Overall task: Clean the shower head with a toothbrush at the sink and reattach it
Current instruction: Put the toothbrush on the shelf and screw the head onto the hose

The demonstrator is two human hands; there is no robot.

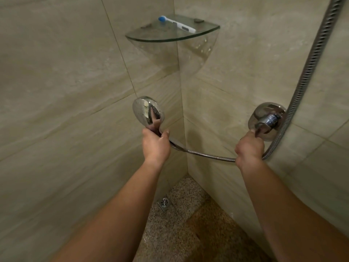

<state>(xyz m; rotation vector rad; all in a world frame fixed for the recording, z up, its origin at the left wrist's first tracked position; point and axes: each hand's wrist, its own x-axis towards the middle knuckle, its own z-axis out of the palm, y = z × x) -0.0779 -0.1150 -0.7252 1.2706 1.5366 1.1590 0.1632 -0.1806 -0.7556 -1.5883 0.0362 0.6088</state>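
Left hand (155,143) grips the handle of the round chrome shower head (148,112), centre of frame, spray face turned toward the camera. Right hand (249,146) is curled round the chrome lever (261,127) of the wall mixer valve (267,121), centre right; the ribbed metal hose (207,155) sags between the hands and climbs to the upper right. White toothbrush with blue head (176,24) lies on the glass corner shelf (170,35), upper centre. No sink in view. Judgement: step in hand is freeing the head from the hose. Shut the valve fully first, keep the head pointed low toward the floor drain (164,203), hold the hose nut steady while unscrewing, avoid kinking.
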